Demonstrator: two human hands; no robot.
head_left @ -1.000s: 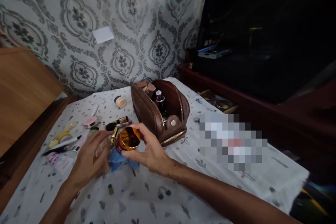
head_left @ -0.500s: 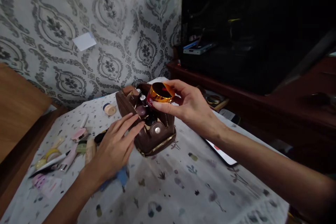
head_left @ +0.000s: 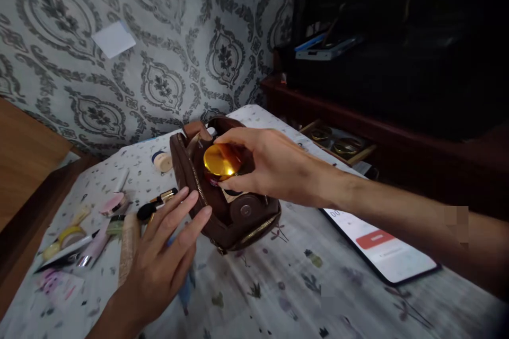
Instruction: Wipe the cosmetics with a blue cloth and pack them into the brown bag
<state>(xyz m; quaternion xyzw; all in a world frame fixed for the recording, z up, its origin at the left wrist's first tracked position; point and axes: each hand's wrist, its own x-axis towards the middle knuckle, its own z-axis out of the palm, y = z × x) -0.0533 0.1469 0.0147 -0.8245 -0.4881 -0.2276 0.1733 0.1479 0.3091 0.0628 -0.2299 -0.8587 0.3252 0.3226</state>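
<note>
A brown zippered cosmetic bag (head_left: 222, 238) stands unzipped on the patterned cloth, with several items inside that I can only partly make out. My right hand (head_left: 266, 164) grips a jar with a shiny gold lid (head_left: 222, 160) within the bag's mouth, thumb and fingers on either side; a bit of its red body shows under the lid. My left hand (head_left: 163, 249) rests at the bag's near left side, fingers spread and holding nothing, the fingertips by the zipper edge. Under and beside that hand lies something blue (head_left: 186, 291), mostly covered.
Left of the bag lie several cosmetics, among them a beige tube (head_left: 129, 246), a pink compact (head_left: 113, 204) and a small cream jar (head_left: 161, 161). A lit phone (head_left: 382, 249) lies beneath my right forearm. A dark screen (head_left: 397, 63) stands behind, above an opened drawer (head_left: 345, 148).
My right hand has lowered the jar into the bag and tipped it, so the gold lid faces me. My left hand has shifted slightly down and left. The view has moved, showing more phone.
</note>
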